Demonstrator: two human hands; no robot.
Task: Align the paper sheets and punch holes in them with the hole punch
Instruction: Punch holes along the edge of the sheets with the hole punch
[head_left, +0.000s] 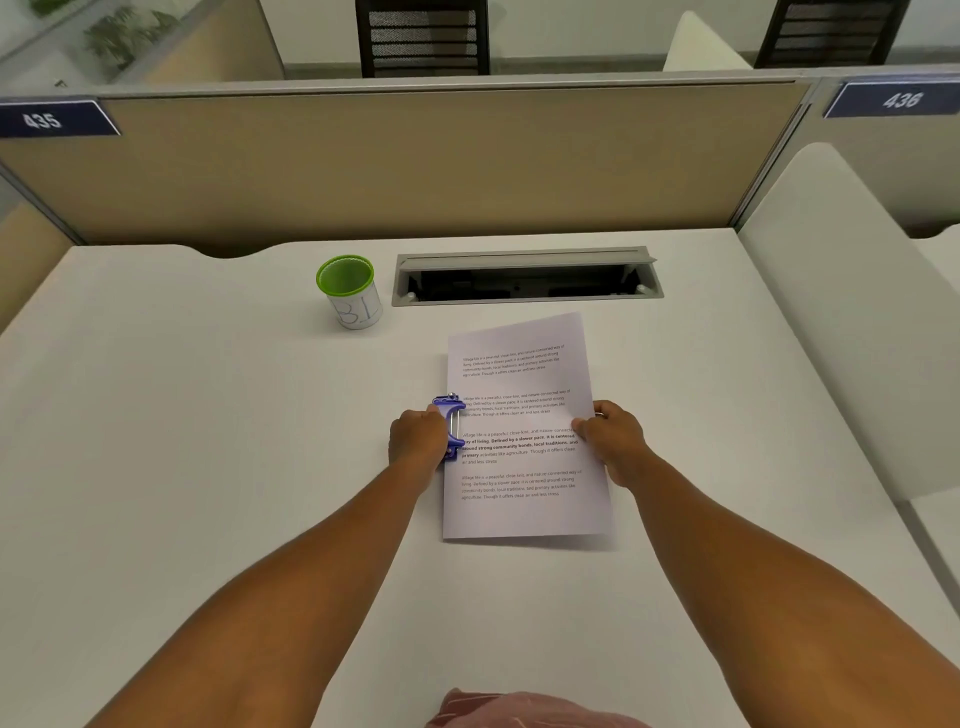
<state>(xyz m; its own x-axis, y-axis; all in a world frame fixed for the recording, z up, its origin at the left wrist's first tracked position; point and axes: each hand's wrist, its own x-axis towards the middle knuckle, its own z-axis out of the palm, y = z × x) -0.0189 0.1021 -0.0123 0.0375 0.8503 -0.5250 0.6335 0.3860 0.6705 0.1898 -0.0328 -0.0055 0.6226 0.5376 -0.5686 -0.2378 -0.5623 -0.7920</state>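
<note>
A stack of printed paper sheets (522, 415) lies on the white desk (208, 441), a little right of centre. A purple hole punch (451, 423) sits on the stack's left edge, near its middle. My left hand (418, 439) lies over the punch from the left with its fingers curled on it. My right hand (613, 436) pinches the right edge of the sheets, thumb on top. The stack's edges look even.
A green-rimmed cup (350, 291) marked with handwriting stands at the back, left of an open cable tray (524, 278) set into the desk. A beige partition (415, 166) closes off the far edge. A white side panel (841, 312) rises on the right.
</note>
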